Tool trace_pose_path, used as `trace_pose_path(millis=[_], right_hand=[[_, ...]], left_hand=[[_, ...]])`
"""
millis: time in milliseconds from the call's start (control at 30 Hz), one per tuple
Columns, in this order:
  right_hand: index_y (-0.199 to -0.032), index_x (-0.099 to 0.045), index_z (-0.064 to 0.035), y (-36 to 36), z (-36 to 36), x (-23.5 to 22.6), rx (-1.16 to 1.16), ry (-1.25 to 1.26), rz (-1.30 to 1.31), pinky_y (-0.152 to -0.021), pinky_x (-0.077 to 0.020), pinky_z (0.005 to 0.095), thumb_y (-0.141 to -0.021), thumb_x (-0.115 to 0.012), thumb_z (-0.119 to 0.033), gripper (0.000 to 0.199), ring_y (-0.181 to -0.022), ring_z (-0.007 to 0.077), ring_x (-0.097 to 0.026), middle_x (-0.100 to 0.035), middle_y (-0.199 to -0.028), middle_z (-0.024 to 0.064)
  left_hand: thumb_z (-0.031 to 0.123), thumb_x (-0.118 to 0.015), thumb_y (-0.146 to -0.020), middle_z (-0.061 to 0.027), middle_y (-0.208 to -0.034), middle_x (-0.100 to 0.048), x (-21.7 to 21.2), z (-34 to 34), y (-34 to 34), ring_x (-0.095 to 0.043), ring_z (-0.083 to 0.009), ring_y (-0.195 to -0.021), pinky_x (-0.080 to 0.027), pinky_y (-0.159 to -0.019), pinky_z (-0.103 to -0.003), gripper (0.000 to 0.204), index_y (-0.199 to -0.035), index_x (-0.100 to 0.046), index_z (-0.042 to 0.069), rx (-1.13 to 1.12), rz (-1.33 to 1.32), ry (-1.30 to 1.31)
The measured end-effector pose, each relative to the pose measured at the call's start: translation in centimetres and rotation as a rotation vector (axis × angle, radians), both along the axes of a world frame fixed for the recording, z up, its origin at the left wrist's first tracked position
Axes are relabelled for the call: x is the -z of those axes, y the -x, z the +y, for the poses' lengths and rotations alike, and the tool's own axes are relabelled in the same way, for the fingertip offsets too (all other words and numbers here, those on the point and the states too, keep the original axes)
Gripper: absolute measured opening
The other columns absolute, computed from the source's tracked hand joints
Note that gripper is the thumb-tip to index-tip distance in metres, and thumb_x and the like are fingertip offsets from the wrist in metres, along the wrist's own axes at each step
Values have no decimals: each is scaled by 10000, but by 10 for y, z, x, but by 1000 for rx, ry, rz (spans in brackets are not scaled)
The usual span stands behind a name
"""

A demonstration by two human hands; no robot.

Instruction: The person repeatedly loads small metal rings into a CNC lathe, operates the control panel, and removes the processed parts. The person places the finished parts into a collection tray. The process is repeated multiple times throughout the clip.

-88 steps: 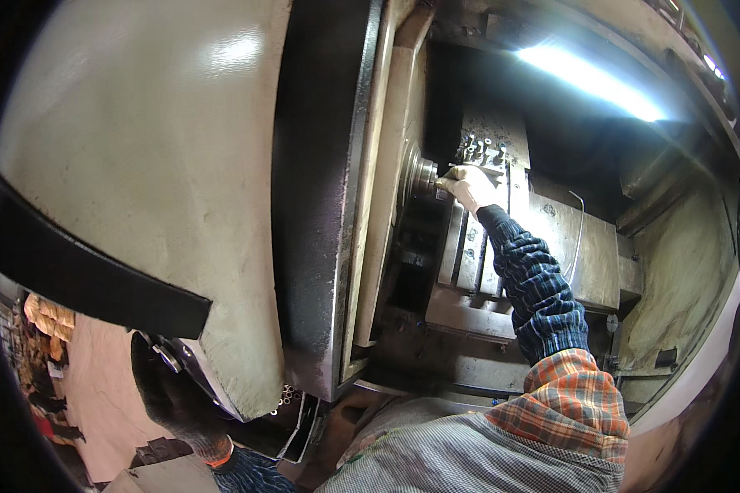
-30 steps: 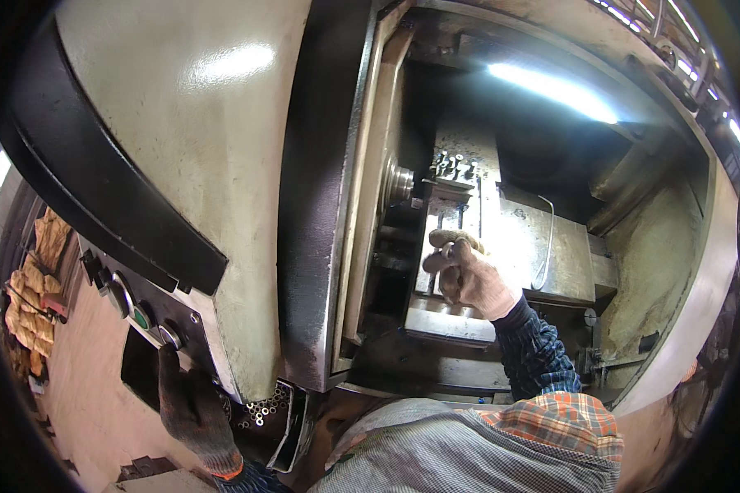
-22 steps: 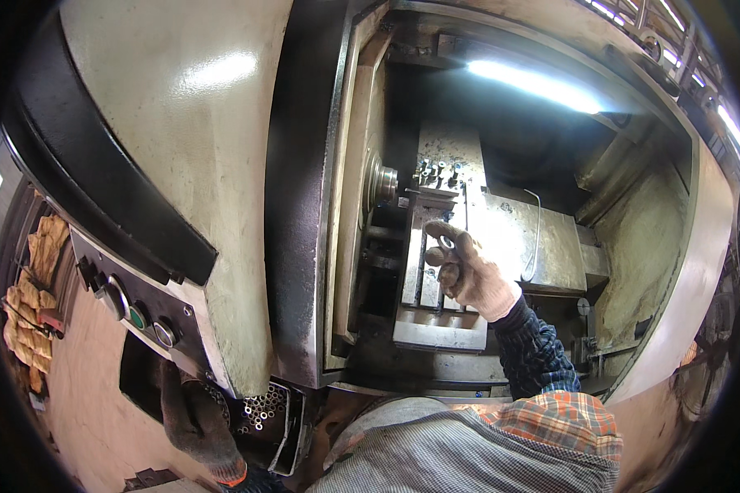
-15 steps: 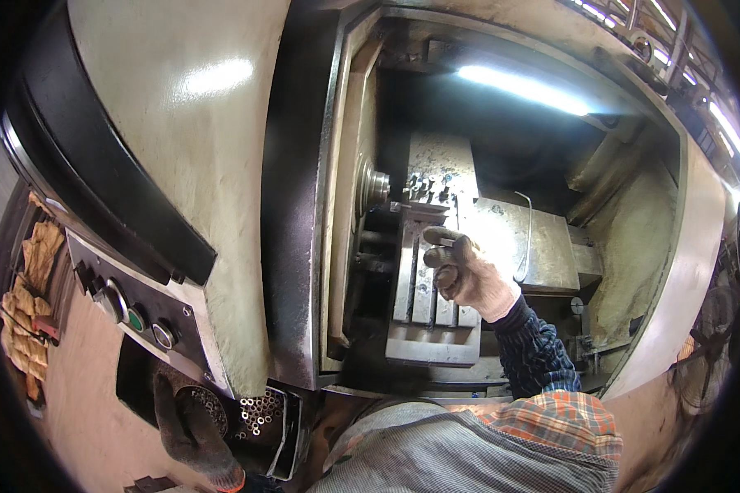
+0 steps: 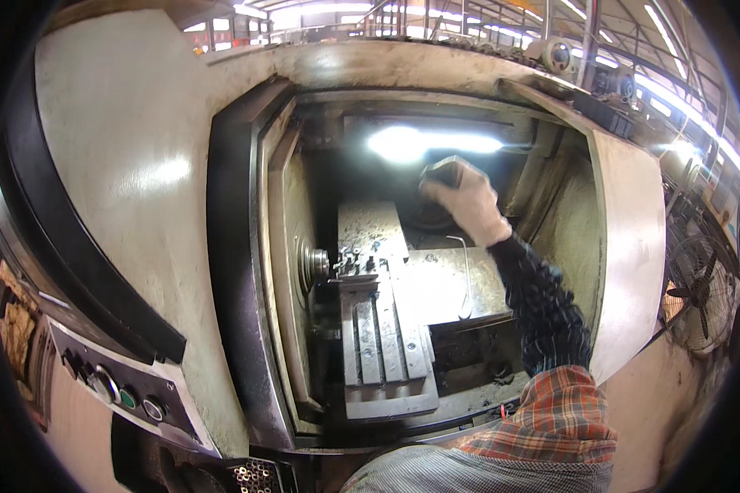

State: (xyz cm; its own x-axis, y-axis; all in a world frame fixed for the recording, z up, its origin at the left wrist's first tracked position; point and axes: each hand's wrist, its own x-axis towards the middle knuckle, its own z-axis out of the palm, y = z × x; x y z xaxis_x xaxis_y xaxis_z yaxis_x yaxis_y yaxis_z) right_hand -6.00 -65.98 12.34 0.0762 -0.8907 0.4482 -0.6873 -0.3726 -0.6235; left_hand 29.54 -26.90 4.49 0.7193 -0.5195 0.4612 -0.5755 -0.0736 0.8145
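My right hand (image 5: 469, 201), in a pale work glove with dark fingertips, is raised inside the machine, in front of the lamp. Its fingers and thumb curl toward each other; whatever may be between them is too small or blurred to make out. Below and left of it are a round metal spindle nose (image 5: 316, 262) and a slotted metal table (image 5: 386, 345) with small tool holders (image 5: 362, 261) clamped at its far end. At the lower left, my left hand (image 5: 170, 470), dark-gloved, is barely visible in a shadowed tray beside small metal rings (image 5: 255, 475). Its fingers are hidden.
A bent thin pipe (image 5: 467, 283) stands over the bright metal cover right of the table. The lamp (image 5: 469, 144) glows at the back. A control panel (image 5: 127, 398) with knobs and a green button sits left. A caged fan (image 5: 699, 292) stands outside, right.
My right hand has risen from over the slotted table toward the lamp. The view has tilted up, so the table sits lower left and the ring tray has slid toward the lower edge.
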Motion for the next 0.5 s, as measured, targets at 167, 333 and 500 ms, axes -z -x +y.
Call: trace_pose_path(millis=[167,333,500], right_hand=[[-1092,-651,-112,87,-97,-68,139,324,6,-734,-566,341,-884,-677,-433,384,-753,236,-694,-722,-904,90],[-1224,-556,-94,159,-133,-126,983,316,874,-828,-551,496,-987,-481,-413,405,-847,231,-699,-718,-972,126],[-1270,-600,-159,166,-112,-155,1177,137,819,-1087,-316,576,-964,-493,-298,353,-1200,290,-587,-658,-1224,117]], left_hand=[[125,-551,-974,-215,-1218,-620,-7,17,18,-608,-244,-1027,-519,-857,-336,375,-1299,-560,-60,-52,102,-57],[132,-551,-984,-220,-1211,-618,10,27,3,-604,-252,-1029,-513,-878,-346,385,-1323,-538,-50,-21,-175,-11],[147,-562,-983,-232,-1241,-603,0,40,7,-592,-272,-1066,-504,-911,-354,399,-1332,-531,-45,-77,70,-74]])
